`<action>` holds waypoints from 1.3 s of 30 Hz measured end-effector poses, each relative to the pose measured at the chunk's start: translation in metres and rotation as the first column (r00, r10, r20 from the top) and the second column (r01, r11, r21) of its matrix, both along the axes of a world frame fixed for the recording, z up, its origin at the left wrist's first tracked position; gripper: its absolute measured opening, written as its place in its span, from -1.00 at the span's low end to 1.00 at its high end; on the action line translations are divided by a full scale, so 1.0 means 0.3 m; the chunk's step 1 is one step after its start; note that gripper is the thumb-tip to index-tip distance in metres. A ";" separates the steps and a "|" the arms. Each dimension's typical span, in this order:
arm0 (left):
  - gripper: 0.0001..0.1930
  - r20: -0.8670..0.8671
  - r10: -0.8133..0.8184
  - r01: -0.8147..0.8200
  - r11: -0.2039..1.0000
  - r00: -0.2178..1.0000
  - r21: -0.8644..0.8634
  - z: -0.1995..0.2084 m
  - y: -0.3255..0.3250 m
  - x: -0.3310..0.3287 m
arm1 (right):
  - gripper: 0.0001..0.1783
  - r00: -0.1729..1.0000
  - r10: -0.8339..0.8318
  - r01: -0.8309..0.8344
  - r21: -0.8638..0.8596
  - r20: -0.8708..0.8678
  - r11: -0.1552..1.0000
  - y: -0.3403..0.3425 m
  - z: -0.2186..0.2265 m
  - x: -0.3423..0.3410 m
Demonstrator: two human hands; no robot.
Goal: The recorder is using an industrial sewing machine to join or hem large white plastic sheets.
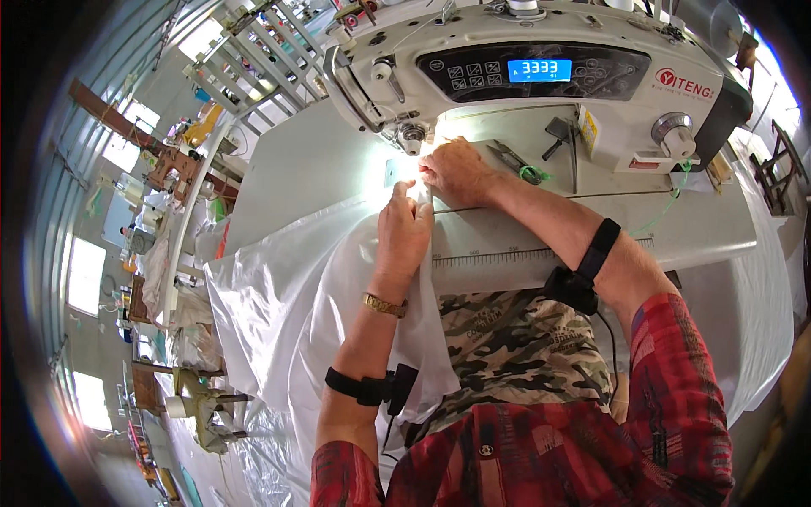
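Observation:
Both hands meet in the bright light under the needle end of a white sewing machine [384, 84]. My left hand [403, 226] is closed in a pinch on the edge of a shiny white cloth [312, 279]. Just beyond it, my right hand [460, 173] bends inward with its fingertips closed at the same edge, beside the needle area. Glare and the fingers hide the needle and the exact spot gripped. From my hands the cloth hangs over the table's front edge and spreads left and down across my lap.
Right of my right hand, scissors-like snips [513, 159] with green thread and a small black tool [556, 135] lie on the machine bed. A ruler scale [490, 256] runs along the table's front edge. A cluttered workbench [187, 228] stands at the left.

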State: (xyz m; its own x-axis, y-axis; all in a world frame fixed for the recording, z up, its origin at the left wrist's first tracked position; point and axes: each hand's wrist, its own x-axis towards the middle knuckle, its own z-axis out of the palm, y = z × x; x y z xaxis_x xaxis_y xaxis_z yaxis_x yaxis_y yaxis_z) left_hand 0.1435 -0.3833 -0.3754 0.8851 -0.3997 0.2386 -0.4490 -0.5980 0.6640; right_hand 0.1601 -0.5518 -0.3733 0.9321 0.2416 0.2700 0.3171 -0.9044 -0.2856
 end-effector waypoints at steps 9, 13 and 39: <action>-0.64 0.118 -0.066 0.055 0.994 0.991 0.094 0.028 -0.014 0.035 | -0.83 0.977 -0.091 0.036 0.272 0.194 0.962 -0.001 -0.031 -0.031; -0.67 0.120 -0.048 0.039 0.996 0.992 0.076 0.001 -0.004 0.068 | -0.84 0.982 -0.092 0.048 0.253 0.166 0.966 0.020 -0.032 -0.083; -0.71 0.331 -0.167 0.049 0.940 0.929 0.338 0.017 0.066 -0.004 | -0.75 0.975 -0.108 0.159 -0.269 0.193 0.950 0.083 -0.017 -0.114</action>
State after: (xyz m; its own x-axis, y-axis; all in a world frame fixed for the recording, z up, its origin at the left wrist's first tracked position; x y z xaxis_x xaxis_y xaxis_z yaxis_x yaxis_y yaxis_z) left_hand 0.1424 -0.3634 -0.3701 0.7151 -0.5944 0.3678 -0.6899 -0.6848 0.2346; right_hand 0.1258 -0.5269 -0.3785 0.9054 0.2078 0.3702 0.2100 -0.9771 0.0347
